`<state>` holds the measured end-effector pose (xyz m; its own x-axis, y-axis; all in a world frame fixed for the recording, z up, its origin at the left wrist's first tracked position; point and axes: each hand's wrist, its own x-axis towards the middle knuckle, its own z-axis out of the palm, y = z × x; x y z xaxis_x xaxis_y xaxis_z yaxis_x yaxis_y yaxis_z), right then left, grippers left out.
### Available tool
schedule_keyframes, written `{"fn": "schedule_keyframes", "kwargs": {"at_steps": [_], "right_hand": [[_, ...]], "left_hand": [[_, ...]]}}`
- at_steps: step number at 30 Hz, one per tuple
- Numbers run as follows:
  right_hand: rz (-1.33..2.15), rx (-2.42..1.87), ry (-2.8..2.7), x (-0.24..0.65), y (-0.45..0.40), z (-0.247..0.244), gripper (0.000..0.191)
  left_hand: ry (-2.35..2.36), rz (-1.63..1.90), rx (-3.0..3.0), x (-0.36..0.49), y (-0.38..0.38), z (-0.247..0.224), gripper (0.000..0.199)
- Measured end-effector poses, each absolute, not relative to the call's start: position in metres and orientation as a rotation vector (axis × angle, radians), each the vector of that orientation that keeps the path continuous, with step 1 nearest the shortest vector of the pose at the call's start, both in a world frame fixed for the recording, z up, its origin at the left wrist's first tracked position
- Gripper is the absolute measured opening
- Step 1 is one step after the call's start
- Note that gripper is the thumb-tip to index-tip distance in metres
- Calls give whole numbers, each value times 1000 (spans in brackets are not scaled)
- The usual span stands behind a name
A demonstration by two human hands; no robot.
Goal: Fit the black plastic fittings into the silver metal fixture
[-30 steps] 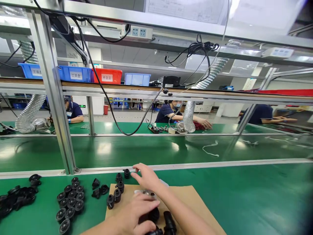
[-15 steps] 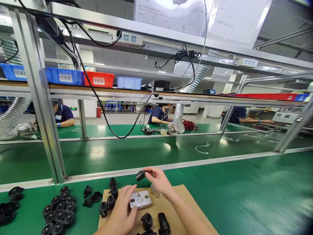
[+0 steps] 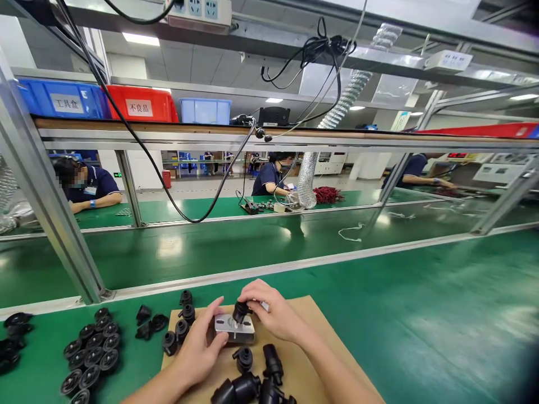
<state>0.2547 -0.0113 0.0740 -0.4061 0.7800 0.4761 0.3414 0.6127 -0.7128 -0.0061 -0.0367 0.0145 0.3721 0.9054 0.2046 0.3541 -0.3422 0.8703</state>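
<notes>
My left hand grips the left side of a small metal block that rests on a brown cardboard sheet. My right hand pinches a small black plastic part and holds it on top of the block. More black parts lie just in front of the block: one below it and a cluster at the bottom edge. A few upright black parts stand left of the block.
A group of round black caps lies on the green bench at left, with more black pieces at the far left. An aluminium post rises at left. Across a green conveyor, co-workers sit at another bench.
My right hand has brought the black part down from the air onto the metal block. My left hand has kept hold of the block. The view has tilted and shifted.
</notes>
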Motion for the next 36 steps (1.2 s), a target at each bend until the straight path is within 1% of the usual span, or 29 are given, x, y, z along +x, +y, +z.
{"fn": "schedule_keyframes", "kwargs": {"at_steps": [4, 12, 18, 21, 28, 30, 33, 36], "right_hand": [[646, -837, -2084, 251, -19, 78, 35], [662, -819, -2175, 258, -22, 89, 36], [685, -826, -2136, 254, -19, 81, 39], [720, -809, -2145, 253, -18, 78, 37], [767, -916, -2140, 256, -16, 77, 35], [744, -960, -2116, 255, -17, 75, 36], [675, -1015, -2104, 250, -19, 72, 43], [609, -1051, -2117, 245, -21, 70, 39]], "left_hand": [[1012, 915, 1950, -7, -39, 15, 61], [993, 905, 1984, -9, -37, 13, 61], [982, 906, 2008, -8, -38, 15, 58], [999, 890, 2003, -8, -39, 17, 58], [1023, 876, 1871, -6, -35, 21, 63], [1046, 870, 1841, -6, -34, 23, 65], [1056, 868, 1835, -5, -33, 26, 67], [1072, 860, 1832, -5, -34, 28, 67]]}}
